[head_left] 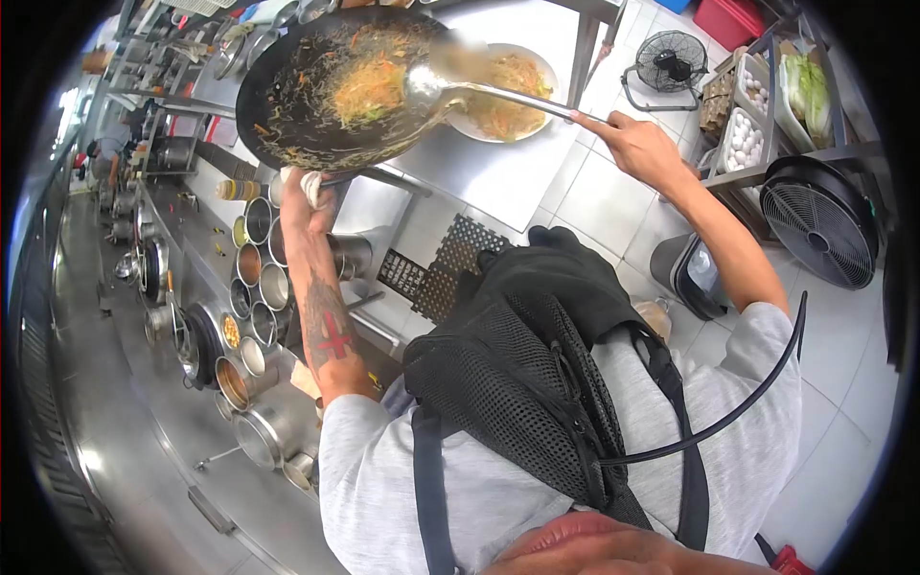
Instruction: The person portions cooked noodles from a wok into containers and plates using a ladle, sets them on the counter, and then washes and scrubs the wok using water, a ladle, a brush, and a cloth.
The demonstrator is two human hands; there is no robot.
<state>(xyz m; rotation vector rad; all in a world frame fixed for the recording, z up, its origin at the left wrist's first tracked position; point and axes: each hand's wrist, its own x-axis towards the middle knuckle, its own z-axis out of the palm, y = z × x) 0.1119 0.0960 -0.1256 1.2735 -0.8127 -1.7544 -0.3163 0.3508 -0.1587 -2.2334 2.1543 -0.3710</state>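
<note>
A cook at a steel worktop (498, 172) tips a black wok (316, 86) toward a white plate (503, 96), noodles w/ shredded veg going across. The left hand (302, 196) holds the wok handle from below through a white cloth (311, 187), fingers closed tight round cloth & handle; the forearm, tattooed w/ a red cross, runs straight up to it. The wok sits tilted, rim just over the plate's near edge, noodles (369, 86) heaped on its lower right side, scraps stuck across the rest of the pan. The right hand (637, 149) is wrapped round the end of a long steel ladle (450, 86), index finger laid along the shaft; the bowl of the ladle is at the wok's rim, touching the noodles next to the plate. The plate rests on the worktop & already carries a pile of noodles.

Left of the cook, a row of round steel seasoning pots (254, 278) lines the cooking range, more pans beyond. Right, on the tiled floor: a floor fan (819, 220), a smaller fan (671, 62) further back, & a rack w/ trays of eggs (746, 139) and greens (810, 86). A perforated black mat (450, 254) lies by the worktop leg. The cook wears a grey tee & black mesh apron.
</note>
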